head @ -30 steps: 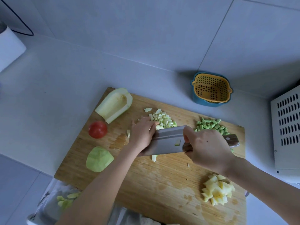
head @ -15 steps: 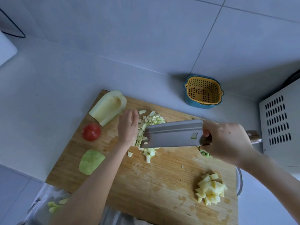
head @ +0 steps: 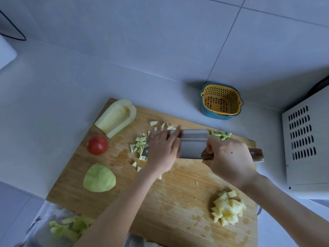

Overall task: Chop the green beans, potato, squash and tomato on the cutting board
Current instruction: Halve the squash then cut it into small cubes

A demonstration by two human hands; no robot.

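On the wooden cutting board my right hand grips the wooden handle of a cleaver, its blade tilted flat side up. My left hand lies with straight fingers across the blade's left part. Diced squash is scattered left of and under the blade. A hollowed squash half lies at the board's far left corner, a whole tomato below it, and a green squash piece nearer me. Chopped green beans show behind the cleaver. Diced potato is piled at the near right.
A yellow strainer in a blue bowl stands on the counter behind the board. A white vented appliance sits at the right. Green peelings lie in a clear bag below the board's near left edge.
The cleaver has tipped flatter, and my left hand has moved from beside the diced squash onto the blade. The camera view shifted slightly.
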